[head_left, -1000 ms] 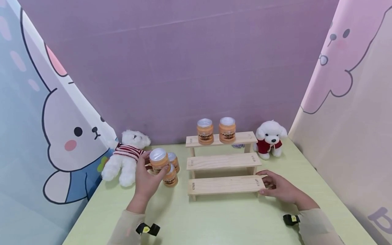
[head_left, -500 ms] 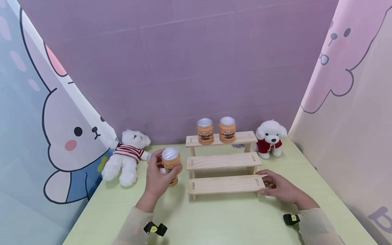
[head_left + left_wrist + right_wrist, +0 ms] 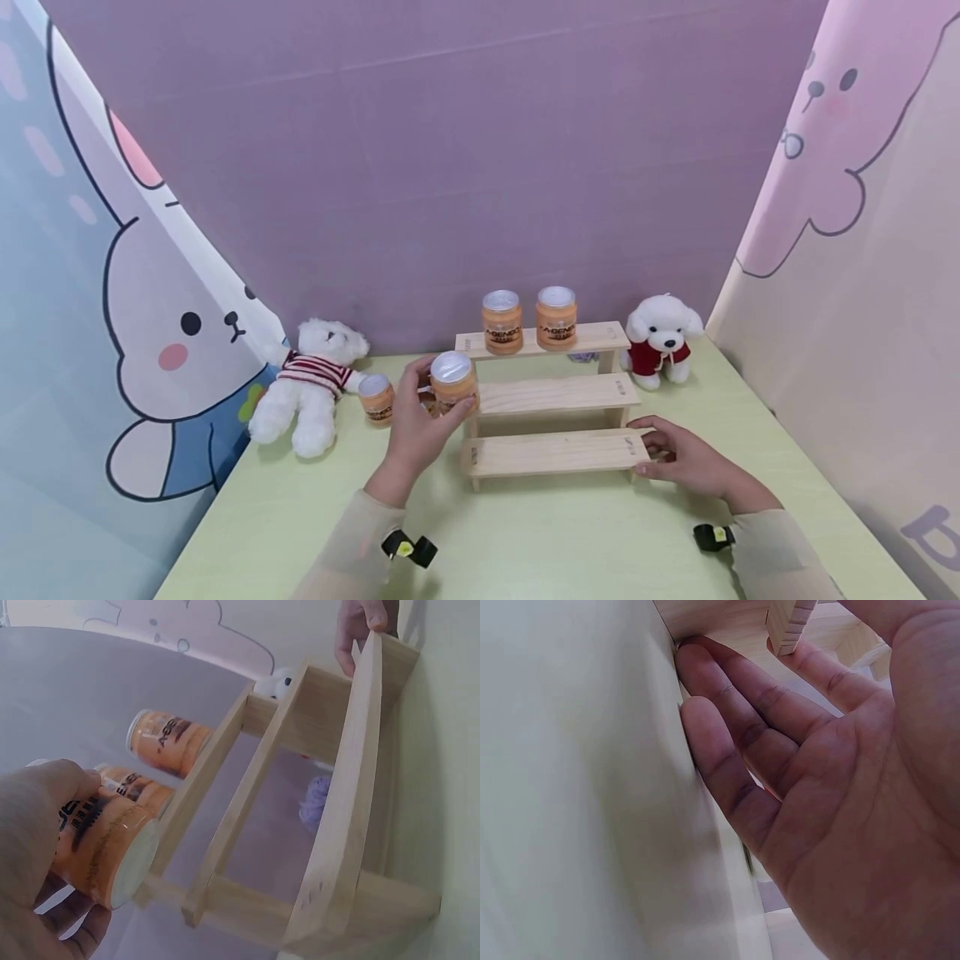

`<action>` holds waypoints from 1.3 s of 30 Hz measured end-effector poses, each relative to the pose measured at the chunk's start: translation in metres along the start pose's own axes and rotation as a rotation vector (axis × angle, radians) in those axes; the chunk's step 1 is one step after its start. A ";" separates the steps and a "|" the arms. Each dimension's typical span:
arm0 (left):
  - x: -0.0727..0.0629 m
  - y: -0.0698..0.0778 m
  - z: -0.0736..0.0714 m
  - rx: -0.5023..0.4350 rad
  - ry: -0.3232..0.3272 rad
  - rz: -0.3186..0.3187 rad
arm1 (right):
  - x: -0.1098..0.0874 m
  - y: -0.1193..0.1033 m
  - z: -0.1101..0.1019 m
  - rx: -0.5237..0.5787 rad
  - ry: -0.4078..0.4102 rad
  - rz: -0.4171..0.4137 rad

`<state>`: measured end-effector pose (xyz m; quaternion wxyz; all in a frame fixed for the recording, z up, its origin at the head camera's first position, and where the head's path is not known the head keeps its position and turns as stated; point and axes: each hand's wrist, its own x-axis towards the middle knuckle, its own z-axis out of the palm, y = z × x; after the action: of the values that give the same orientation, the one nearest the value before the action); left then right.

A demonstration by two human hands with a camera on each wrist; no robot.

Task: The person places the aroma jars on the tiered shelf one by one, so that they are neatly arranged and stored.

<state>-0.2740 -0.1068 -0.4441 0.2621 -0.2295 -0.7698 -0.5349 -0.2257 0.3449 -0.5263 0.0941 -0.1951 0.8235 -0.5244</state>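
My left hand (image 3: 412, 429) grips an orange can (image 3: 453, 385) with a silver lid, thumb and fingers around its sides. The can is upright and raised, overlapping the left end of the middle tier in the head view. Its pale base shows in the left wrist view. My right hand (image 3: 686, 462) holds the right end of the lowest tier of a three-tier wooden display stand (image 3: 555, 454), thumb at the front edge, index finger at the back. Two matching cans, a left one (image 3: 502, 323) and a right one (image 3: 557, 320), stand on the top tier.
Another orange can (image 3: 377, 402) stands on the green table (image 3: 540, 542), left of my left hand; one more is mostly hidden behind that hand. A white teddy bear (image 3: 311, 387) lies at the left. A white toy dog (image 3: 663, 342) sits right of the stand.
My left hand has carried the can rightward and slightly up, from above the other cans to the stand's left end. My right hand has stayed in place.
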 end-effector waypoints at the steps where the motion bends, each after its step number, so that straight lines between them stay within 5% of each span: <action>1: 0.001 0.001 0.002 -0.002 -0.011 -0.004 | 0.000 -0.001 0.000 0.005 -0.001 0.002; 10: 0.009 0.006 0.023 -0.011 -0.059 -0.015 | 0.000 0.001 0.000 0.003 0.002 0.006; 22: 0.015 0.010 0.048 -0.058 -0.109 -0.114 | 0.000 0.000 0.000 0.002 -0.001 0.011; 39: 0.017 0.012 0.074 -0.078 -0.136 -0.132 | 0.002 0.002 -0.001 -0.010 0.002 -0.008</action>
<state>-0.2908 -0.0324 -0.4462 0.1640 -0.2241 -0.7778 -0.5638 -0.2278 0.3454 -0.5272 0.0903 -0.1986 0.8252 -0.5210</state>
